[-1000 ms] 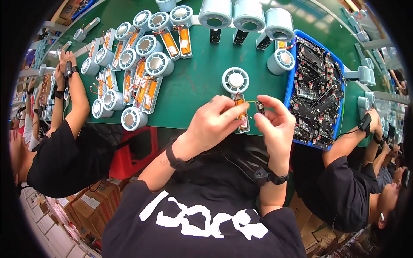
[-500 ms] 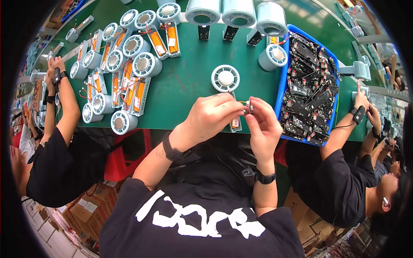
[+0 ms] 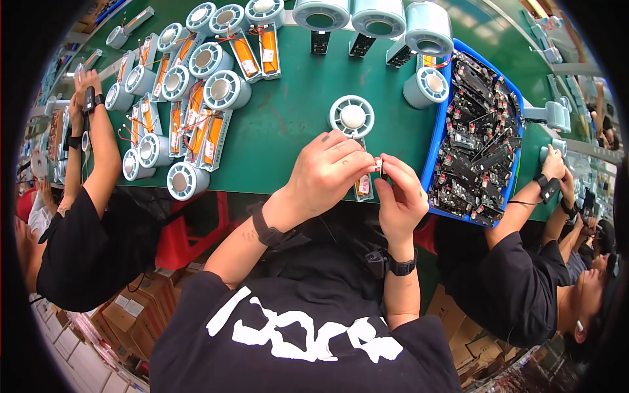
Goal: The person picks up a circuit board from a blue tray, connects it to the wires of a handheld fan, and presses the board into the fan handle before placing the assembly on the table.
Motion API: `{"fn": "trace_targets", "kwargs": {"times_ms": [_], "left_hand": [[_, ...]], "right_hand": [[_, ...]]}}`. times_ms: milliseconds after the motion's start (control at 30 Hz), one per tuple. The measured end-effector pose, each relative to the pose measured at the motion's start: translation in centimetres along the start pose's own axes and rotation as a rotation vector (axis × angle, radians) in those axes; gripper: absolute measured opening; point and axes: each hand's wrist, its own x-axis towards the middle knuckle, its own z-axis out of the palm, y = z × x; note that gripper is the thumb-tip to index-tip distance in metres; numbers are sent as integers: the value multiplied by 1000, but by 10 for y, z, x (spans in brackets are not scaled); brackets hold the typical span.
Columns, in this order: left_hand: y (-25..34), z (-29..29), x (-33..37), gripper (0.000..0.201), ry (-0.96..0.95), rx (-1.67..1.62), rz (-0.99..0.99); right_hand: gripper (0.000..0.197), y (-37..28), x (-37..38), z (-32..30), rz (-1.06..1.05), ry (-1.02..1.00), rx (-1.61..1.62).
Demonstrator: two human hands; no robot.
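My left hand point(image 3: 327, 171) and my right hand point(image 3: 403, 196) meet fingertip to fingertip above the table's near edge. The left thumb and fingers pinch a small white plug point(image 3: 378, 162). Against it, the right fingers grip the end of a narrow dark circuit board point(image 3: 384, 173), mostly hidden by the hand. Just beyond lies a pale blue round housing point(image 3: 352, 116) with a spoked rim and a white centre. Its handle point(image 3: 364, 187) runs beneath my fingers and shows a white label; the hands cover much of it.
At right stands a blue tray point(image 3: 435, 150) piled with black circuit boards point(image 3: 473, 141). Several similar housings point(image 3: 227, 90) with orange batteries point(image 3: 211, 139) crowd the left. Larger pale blue units point(image 3: 429, 29) line the back. Co-workers' arms point(image 3: 105, 150) are on both sides.
The view has shifted slightly, so the table's things sit a little differently. My hands stay together; the white plug now shows more plainly against the board's end.
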Motion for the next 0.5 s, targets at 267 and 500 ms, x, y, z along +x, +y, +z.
{"fn": "trace_targets", "kwargs": {"times_ms": [267, 500], "left_hand": [[7, -3, -5, 9, -65, -86, -164], [3, -3, -7, 7, -98, -273, -336]], "right_hand": [[33, 6, 0, 6, -161, 42, -111], [33, 2, 9, 4, -227, 41, -165]]}}
